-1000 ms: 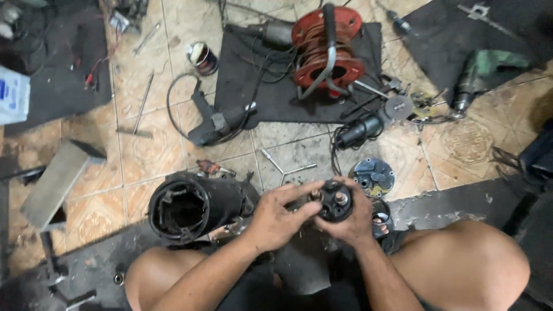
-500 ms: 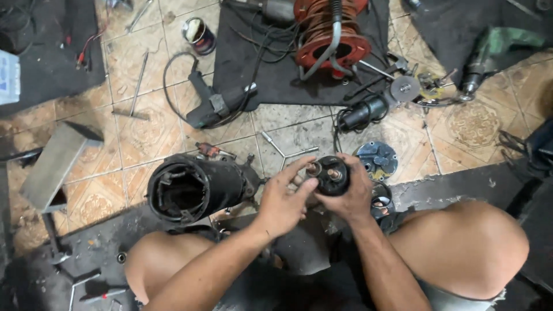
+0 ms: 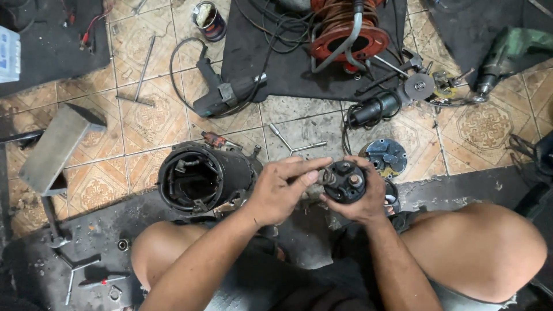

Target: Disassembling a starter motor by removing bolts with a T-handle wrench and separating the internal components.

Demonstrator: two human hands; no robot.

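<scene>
Head view, frame centre: right hand [image 3: 360, 198] cups the black round part [image 3: 344, 182]; left hand [image 3: 282, 190] fingers pinch its left edge.

motor housing [image 3: 199, 179] left of hands | round cap [image 3: 385, 156] behind – cable reel [image 3: 344, 31] farther back

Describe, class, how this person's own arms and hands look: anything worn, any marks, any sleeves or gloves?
Both arms are bare, with no sleeve in view. The left hand and right hand wear no gloves; no ring, watch or wristband shows. The fingers look smudged with dark grime, though that is hard to tell for sure.
</scene>
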